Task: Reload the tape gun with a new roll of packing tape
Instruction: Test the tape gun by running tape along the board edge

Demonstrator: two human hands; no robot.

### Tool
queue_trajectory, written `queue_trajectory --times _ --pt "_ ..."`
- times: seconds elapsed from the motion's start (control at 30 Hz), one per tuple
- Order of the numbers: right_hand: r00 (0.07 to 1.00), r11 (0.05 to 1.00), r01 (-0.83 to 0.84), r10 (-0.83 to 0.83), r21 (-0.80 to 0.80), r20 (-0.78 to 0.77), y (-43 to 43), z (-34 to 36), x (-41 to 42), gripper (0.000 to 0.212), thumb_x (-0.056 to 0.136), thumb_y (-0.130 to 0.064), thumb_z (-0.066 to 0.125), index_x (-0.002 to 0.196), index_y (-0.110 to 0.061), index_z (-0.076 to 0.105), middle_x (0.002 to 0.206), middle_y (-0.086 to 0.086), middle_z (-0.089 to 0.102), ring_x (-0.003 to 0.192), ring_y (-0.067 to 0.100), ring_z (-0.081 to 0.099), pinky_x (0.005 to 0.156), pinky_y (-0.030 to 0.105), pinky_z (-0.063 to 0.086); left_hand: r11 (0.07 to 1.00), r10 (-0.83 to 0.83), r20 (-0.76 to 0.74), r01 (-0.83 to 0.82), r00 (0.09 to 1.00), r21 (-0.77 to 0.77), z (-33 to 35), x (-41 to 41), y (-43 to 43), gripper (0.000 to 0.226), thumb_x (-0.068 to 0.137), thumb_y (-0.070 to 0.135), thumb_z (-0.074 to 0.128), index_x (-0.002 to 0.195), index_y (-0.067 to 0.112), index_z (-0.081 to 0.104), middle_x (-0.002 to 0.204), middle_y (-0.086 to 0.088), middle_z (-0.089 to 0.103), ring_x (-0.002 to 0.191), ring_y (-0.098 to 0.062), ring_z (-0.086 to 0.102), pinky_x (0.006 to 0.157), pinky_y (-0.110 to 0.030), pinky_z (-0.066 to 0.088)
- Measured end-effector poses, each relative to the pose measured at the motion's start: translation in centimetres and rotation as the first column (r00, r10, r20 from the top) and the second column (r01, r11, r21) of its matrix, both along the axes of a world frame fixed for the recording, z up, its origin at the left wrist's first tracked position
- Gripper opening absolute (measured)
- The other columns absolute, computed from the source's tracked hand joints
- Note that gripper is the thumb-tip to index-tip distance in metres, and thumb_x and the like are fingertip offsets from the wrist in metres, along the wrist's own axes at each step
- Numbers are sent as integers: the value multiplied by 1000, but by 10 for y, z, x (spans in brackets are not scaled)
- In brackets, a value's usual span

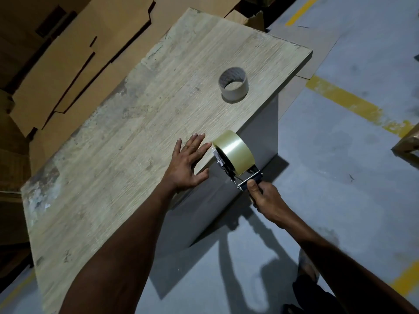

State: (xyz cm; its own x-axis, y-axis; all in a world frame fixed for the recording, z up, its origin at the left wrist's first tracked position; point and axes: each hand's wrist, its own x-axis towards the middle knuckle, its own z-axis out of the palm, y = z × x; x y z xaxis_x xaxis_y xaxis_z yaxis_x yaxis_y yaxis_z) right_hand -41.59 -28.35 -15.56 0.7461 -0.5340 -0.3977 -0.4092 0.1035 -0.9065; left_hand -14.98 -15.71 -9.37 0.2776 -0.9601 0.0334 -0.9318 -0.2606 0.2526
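Note:
A full roll of clear, yellowish packing tape [234, 150] sits mounted on the tape gun [243, 179] at the table's right edge. My right hand [264, 198] is shut on the gun's dark handle, just off the edge of the table. My left hand [189, 162] lies flat and open on the wooden tabletop [127, 141], its fingertips just left of the roll. An empty brown cardboard tape core [233, 83] stands on the tabletop farther away.
Flattened cardboard sheets [68, 64] are stacked to the left and behind the table. To the right is grey concrete floor [340, 155] with yellow painted lines. My foot [307, 266] shows below the right arm.

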Motion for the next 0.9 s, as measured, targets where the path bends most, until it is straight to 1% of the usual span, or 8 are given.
queue_trajectory --times 0.03,0.13,0.27,0.4,0.53,0.67,0.8,0.9 --pt "1000 999 15 -16 48 14 5 3 3 75 87 -89 35 68 -17 48 58 -1 50 48 12 43 55 30 35 1000 1 -2 -1 1000 0 1 0 0 82 87 46 65 160 27 34 172 2 18 160 -18 8 124 -65 2" --pt "993 940 89 -111 330 47 25 8 11 61 97 -68 38 86 -10 54 64 6 49 44 10 38 43 23 29 1000 -4 0 4 1000 11 3 -1 -2 83 86 45 66 160 29 33 172 2 18 160 -18 8 125 -63 2" --pt "985 879 131 -168 459 41 27 6 5 54 101 -61 40 82 -12 52 65 6 50 45 11 39 45 24 30 999 -2 14 1 1000 40 6 1 -1 85 86 48 67 161 31 31 172 3 17 160 -18 7 126 -62 3" --pt "978 862 203 -196 465 -65 7 1 -11 58 101 -65 42 88 -11 58 66 3 52 46 11 40 41 21 32 996 -9 57 4 998 91 8 5 -1 89 85 51 66 162 34 26 173 3 12 160 -19 2 126 -60 1" --pt "966 851 258 -227 458 -123 -12 -9 -31 69 98 -71 43 97 -5 64 66 4 52 45 12 41 41 25 34 993 -9 60 2 998 116 10 6 -1 87 85 57 59 162 36 23 173 3 10 160 -18 -1 125 -62 0" --pt "952 827 301 -285 475 -107 -23 -1 -49 74 96 -73 42 99 -2 65 68 6 52 46 14 41 44 25 35 986 40 68 -50 997 160 12 1 -1 89 85 57 60 162 42 19 174 5 3 160 -17 -6 122 -69 -3" --pt "942 793 312 -330 523 -61 -36 28 -58 81 86 -79 44 102 -1 64 69 7 52 48 16 41 46 27 35 965 108 76 -123 991 233 19 -6 -3 92 82 63 58 160 50 12 173 9 -6 159 -18 -12 114 -76 -10" --pt "939 793 296 -344 533 -10 -45 57 -59 84 82 -82 43 100 -3 64 68 6 51 49 16 41 48 28 35 925 201 84 -217 976 311 24 -15 -5 96 82 67 59 158 57 2 171 10 -17 157 -18 -20 108 -80 -12"
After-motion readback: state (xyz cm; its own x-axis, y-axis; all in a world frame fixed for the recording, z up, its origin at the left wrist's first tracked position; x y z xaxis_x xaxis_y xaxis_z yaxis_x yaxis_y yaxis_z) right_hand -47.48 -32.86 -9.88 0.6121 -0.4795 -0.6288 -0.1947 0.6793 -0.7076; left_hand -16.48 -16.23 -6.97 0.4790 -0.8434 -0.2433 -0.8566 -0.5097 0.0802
